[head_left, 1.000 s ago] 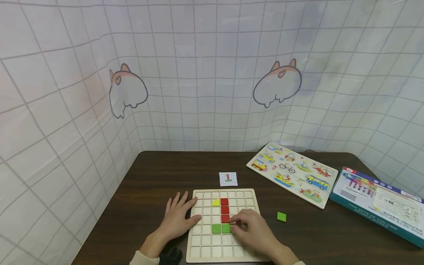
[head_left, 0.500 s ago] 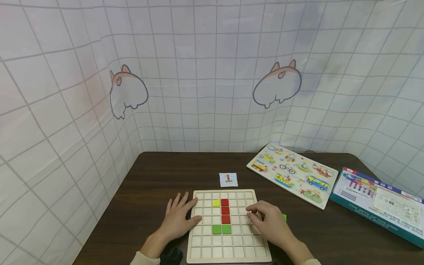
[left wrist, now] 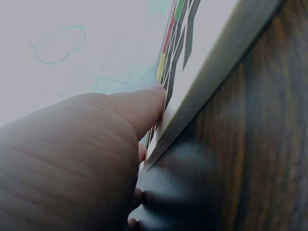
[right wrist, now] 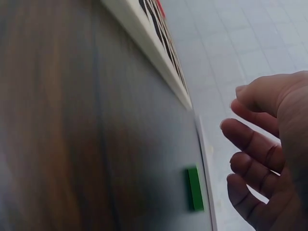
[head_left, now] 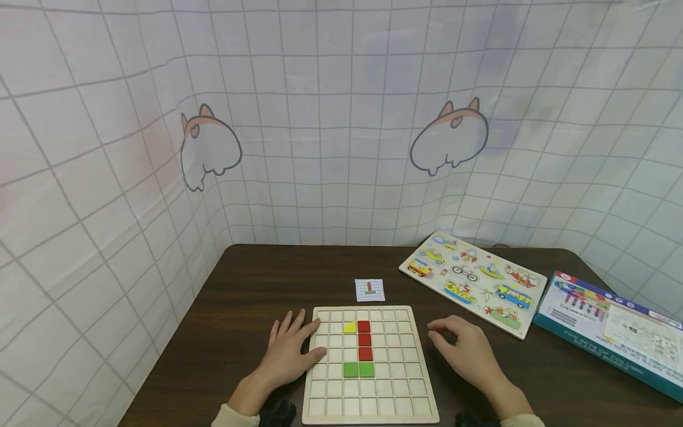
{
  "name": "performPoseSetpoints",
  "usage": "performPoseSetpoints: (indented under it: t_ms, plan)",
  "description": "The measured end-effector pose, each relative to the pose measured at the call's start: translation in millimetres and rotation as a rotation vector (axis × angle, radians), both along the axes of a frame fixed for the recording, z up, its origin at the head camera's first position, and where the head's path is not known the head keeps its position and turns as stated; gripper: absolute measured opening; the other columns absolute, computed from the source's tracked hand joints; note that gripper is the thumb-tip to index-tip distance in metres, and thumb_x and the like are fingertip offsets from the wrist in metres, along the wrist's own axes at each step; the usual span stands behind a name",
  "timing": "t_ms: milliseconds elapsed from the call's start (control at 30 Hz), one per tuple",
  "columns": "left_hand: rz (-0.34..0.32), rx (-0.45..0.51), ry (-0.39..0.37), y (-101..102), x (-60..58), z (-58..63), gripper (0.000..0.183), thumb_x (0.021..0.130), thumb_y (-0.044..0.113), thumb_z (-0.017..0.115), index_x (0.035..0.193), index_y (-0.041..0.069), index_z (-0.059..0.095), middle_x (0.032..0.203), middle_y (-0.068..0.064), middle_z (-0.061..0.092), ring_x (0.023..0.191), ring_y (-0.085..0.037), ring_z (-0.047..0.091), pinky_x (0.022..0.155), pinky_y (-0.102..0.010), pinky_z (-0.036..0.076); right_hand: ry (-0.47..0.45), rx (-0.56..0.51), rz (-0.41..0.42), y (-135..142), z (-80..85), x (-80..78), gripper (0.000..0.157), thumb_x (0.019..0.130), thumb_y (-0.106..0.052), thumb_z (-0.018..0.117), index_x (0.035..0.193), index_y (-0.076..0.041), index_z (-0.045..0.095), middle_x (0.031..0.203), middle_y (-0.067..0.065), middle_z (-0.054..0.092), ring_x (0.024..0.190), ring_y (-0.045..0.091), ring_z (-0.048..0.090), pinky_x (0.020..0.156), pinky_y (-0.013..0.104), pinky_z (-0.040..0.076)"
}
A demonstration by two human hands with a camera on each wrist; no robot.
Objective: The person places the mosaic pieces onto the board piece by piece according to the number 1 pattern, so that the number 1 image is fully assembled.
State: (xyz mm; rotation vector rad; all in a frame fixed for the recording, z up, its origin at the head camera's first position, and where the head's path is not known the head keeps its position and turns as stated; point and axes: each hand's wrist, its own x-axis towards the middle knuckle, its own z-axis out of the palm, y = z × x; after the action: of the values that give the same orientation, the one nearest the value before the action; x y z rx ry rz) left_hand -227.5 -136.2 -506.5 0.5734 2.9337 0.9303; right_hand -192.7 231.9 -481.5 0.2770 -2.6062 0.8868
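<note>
A wooden grid board (head_left: 370,420) lies at the front of the table. Three red square tiles (head_left: 364,340) form a column on it, above two green tiles (head_left: 350,370) side by side; a yellow piece with a rounded corner (head_left: 349,327) sits left of the top red one. My left hand (head_left: 285,354) rests with spread fingers at the board's left edge, thumb and forefinger over the rim. Right of the board, my right hand (head_left: 469,353) hovers with bent, parted fingers, holding nothing. A loose green tile (right wrist: 195,188) lies on the table near it, hidden by that hand in the head view.
A small pattern card (head_left: 369,290) lies behind the board. At the back right are a vehicle picture puzzle board (head_left: 448,273) and a teal-sided box (head_left: 613,332). A white gridded cloth (head_left: 331,148) hangs behind the table.
My right hand has moved right, from beside the right-hand green tile on the board to over the loose green tile. The left hand has kept its place.
</note>
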Motion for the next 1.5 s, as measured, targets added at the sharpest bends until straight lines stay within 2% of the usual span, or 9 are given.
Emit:
performPoseSetpoints:
  t_ms: [200, 333, 567, 733, 900, 1233, 1367, 1500]
  plan:
    - [-0.002, -0.002, -0.002, 0.7, -0.1, 0.3, 0.065, 0.092, 0.049, 0.064, 0.146, 0.016, 0.049, 0.157, -0.021, 0.027, 0.147, -0.045, 0.01, 0.112, -0.066, -0.001, -0.007, 0.007, -0.049, 18.5, -0.3, 0.1, 0.011, 0.089, -0.017, 0.073, 0.099, -0.016, 0.076, 0.087, -0.013, 0.066, 0.072, 0.003, 0.055, 0.065, 0.027, 0.048]
    - [-0.002, 0.0, 0.001, 0.9, -0.2, 0.1, 0.065, 0.092, 0.048, 0.064, 0.146, 0.016, 0.049, 0.157, -0.021, 0.026, 0.147, -0.045, 0.01, 0.112, -0.066, -0.001, -0.039, 0.019, -0.077, 26.4, -0.7, -1.2, 0.012, 0.09, -0.018, 0.072, 0.101, -0.016, 0.076, 0.09, -0.011, 0.068, 0.081, 0.008, 0.061, 0.073, 0.032, 0.052]
    - [-0.005, 0.002, 0.0, 1.1, 0.1, -0.4, 0.066, 0.091, 0.049, 0.064, 0.146, 0.017, 0.049, 0.157, -0.021, 0.026, 0.147, -0.045, 0.01, 0.112, -0.066, -0.001, -0.111, 0.024, -0.082, 37.2, -0.6, -1.1, 0.014, 0.091, -0.021, 0.071, 0.103, -0.015, 0.076, 0.097, -0.004, 0.071, 0.09, 0.018, 0.066, 0.079, 0.042, 0.053]
    - [-0.008, 0.002, -0.008, 1.0, -0.4, -0.8, 0.066, 0.091, 0.05, 0.063, 0.146, 0.017, 0.049, 0.157, -0.021, 0.026, 0.147, -0.045, 0.01, 0.112, -0.067, -0.001, -0.13, 0.02, -0.08, 44.8, -0.2, 0.0, 0.013, 0.092, -0.022, 0.071, 0.101, -0.016, 0.076, 0.098, -0.002, 0.072, 0.091, 0.02, 0.067, 0.079, 0.043, 0.053]
    - [-0.01, 0.004, -0.009, 0.3, -0.6, -0.4, 0.066, 0.091, 0.05, 0.063, 0.146, 0.017, 0.048, 0.157, -0.021, 0.026, 0.147, -0.045, 0.01, 0.112, -0.067, -0.001, -0.209, 0.042, -0.08, 51.5, 1.3, 0.6, 0.013, 0.093, -0.027, 0.069, 0.097, -0.017, 0.076, 0.098, -0.002, 0.072, 0.091, 0.021, 0.066, 0.081, 0.045, 0.053]
    - [-0.005, 0.007, 0.002, -0.8, -0.4, -1.2, 0.066, 0.091, 0.05, 0.064, 0.146, 0.016, 0.049, 0.157, -0.022, 0.027, 0.146, -0.046, 0.011, 0.112, -0.067, 0.0, -0.349, 0.075, -0.045, 62.4, 6.2, 1.1, 0.02, 0.093, -0.032, 0.068, 0.1, -0.015, 0.075, 0.099, 0.0, 0.071, 0.089, 0.017, 0.063, 0.078, 0.043, 0.052]
    - [-0.006, 0.014, 0.002, -0.6, 0.0, -0.7, 0.066, 0.091, 0.049, 0.064, 0.146, 0.016, 0.049, 0.157, -0.022, 0.027, 0.146, -0.046, 0.011, 0.112, -0.067, -0.001, -0.368, 0.087, -0.033, 67.4, 6.5, 1.2, 0.021, 0.093, -0.033, 0.067, 0.101, -0.015, 0.075, 0.1, 0.001, 0.071, 0.091, 0.019, 0.064, 0.079, 0.044, 0.052]
    - [-0.008, 0.013, 0.003, -0.3, -0.2, -0.2, 0.066, 0.091, 0.049, 0.064, 0.146, 0.015, 0.049, 0.157, -0.022, 0.027, 0.146, -0.046, 0.011, 0.112, -0.068, -0.001, -0.394, 0.079, -0.019, 70.3, 7.8, 3.0, 0.022, 0.092, -0.034, 0.069, 0.102, -0.015, 0.075, 0.097, -0.001, 0.071, 0.088, 0.017, 0.063, 0.075, 0.04, 0.052]
